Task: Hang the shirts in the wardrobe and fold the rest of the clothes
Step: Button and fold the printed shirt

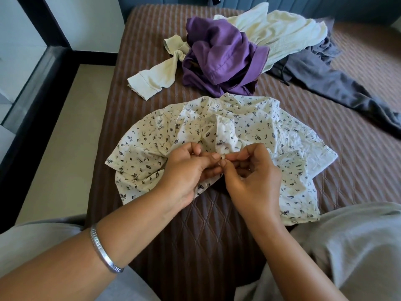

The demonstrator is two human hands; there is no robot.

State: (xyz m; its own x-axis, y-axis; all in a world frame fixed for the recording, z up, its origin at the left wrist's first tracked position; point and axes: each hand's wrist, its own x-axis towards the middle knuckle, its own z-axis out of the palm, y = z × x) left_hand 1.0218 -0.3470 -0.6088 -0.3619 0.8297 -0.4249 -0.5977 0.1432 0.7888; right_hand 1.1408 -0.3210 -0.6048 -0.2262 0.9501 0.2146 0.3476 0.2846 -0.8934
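Observation:
A white shirt with a dark leaf print (152,144) lies spread on the brown quilted bed (358,170) in front of me. My left hand (186,170) and my right hand (251,174) meet at the shirt's front placket near its lower edge. Both pinch the fabric there, fingertips together around what looks like a small button. Behind the shirt lies a pile: a crumpled purple garment (219,57), a pale cream ribbed top (282,33) with one sleeve stretched left, and grey trousers (325,81) trailing to the right.
The bed's left edge drops to a beige floor strip (65,137) beside a dark-framed glass wall (32,83). A blue padded headboard (303,5) runs along the far end. My grey-clad knees (358,246) frame the near bed edge.

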